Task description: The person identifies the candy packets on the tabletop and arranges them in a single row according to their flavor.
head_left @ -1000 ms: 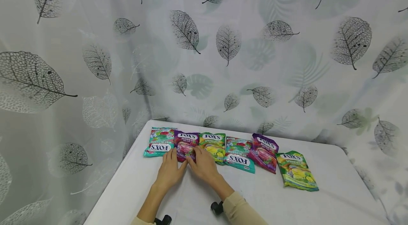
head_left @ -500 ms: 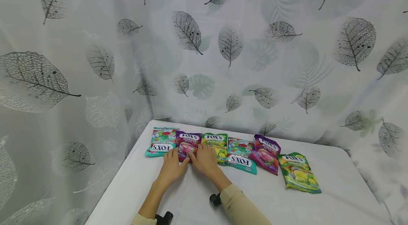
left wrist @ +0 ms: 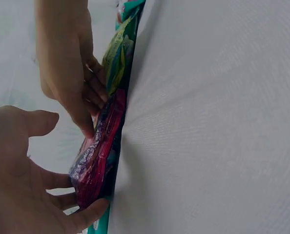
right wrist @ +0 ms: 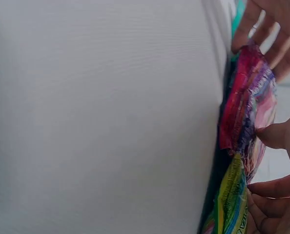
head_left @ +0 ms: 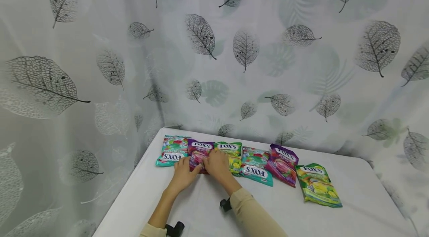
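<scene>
A purple Fox's Berries candy bag [head_left: 198,150] lies flat on the white table between the two hands. My left hand [head_left: 182,176] is at its near left corner, fingertips against the bag's side and thumb spread apart. The right hand [head_left: 218,165] reaches over the bag's right part. In the right wrist view its thumb touches the top of the purple bag [right wrist: 247,100], while the other fingers lie where that bag meets the yellow-green candy bag [right wrist: 230,197]. A teal Mint Blossom bag [head_left: 172,150] sits just left of the purple one.
Farther right in the row lie another teal bag [head_left: 256,166], a second purple bag [head_left: 283,164] and a second yellow-green bag [head_left: 318,185], which is tilted. Behind the table [head_left: 285,218] hangs a leaf-patterned curtain [head_left: 214,62].
The right hand has moved slightly right along the purple bag, over the edge of the yellow-green one. The left hand stays at the purple bag's left side. The view has shifted a little.
</scene>
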Action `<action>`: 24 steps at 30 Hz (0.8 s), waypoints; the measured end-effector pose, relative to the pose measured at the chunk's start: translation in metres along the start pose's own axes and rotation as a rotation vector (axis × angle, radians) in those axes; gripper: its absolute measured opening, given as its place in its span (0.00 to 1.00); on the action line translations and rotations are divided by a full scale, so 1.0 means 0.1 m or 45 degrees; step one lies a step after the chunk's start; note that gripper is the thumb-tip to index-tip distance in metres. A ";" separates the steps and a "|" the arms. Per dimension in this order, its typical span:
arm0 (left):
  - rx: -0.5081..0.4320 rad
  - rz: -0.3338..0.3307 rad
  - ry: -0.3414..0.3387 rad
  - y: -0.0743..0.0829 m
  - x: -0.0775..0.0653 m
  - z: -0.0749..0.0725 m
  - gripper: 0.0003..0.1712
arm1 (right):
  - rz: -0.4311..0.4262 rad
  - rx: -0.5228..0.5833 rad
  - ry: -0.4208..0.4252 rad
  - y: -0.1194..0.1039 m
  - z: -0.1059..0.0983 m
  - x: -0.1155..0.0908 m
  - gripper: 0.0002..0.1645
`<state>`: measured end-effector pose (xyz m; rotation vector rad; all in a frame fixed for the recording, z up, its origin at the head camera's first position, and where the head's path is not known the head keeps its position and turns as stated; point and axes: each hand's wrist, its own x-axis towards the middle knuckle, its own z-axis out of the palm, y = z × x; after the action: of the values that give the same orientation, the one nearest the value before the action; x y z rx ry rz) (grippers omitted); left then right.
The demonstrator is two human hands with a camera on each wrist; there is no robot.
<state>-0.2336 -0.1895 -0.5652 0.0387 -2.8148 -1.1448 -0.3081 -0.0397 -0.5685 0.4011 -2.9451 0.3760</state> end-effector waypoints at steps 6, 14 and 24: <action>-0.010 -0.015 -0.044 0.02 0.01 -0.01 0.45 | 0.050 0.160 0.010 0.03 -0.02 0.04 0.25; -0.094 -0.070 -0.043 0.01 0.03 -0.01 0.45 | 0.112 0.459 0.167 0.08 0.03 0.02 0.19; -0.171 -0.083 -0.006 0.02 0.01 -0.01 0.43 | 0.119 0.691 0.256 0.12 -0.02 -0.01 0.16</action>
<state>-0.2346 -0.1884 -0.5631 0.1185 -2.7520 -1.3470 -0.3102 -0.0276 -0.5693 0.2616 -2.6336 1.1612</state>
